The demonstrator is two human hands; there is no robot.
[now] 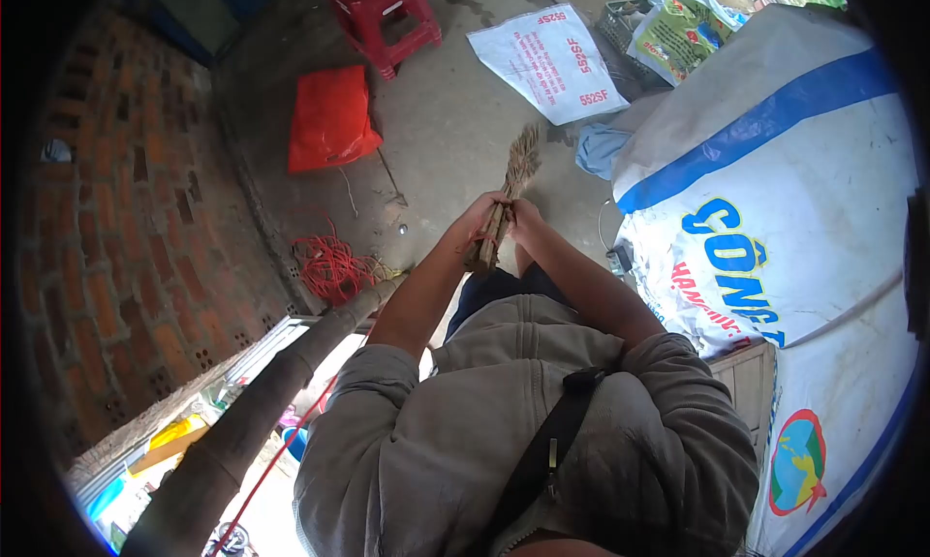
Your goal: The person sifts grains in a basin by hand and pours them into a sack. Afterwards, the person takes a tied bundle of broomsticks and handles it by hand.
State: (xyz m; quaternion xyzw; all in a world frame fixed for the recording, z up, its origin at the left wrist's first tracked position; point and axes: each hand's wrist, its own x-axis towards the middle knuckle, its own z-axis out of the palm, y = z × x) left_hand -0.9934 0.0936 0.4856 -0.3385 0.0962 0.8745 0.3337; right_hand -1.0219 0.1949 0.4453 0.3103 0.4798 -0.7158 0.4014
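A bundle of dry brown stalks (521, 162), frayed and brush-like at its far end, is held in front of my body. Its thicker, blunt end points back toward me. My left hand (481, 215) is closed around the middle of the bundle, where a thin reddish strand shows by the fingers. My right hand (524, 220) grips the same bundle from the other side, close against the left. The fingers are partly hidden, so whether the strand is tied cannot be made out.
A red stool (386, 15) and a red bag (331, 119) are ahead on the left, with tangled red cord (334, 269) nearer. A printed white sack (552, 61) lies ahead. Large white-and-blue sheeting (765, 160) fills the right. A thick pole (262, 412) slants at left, beside a brick wall (136, 228).
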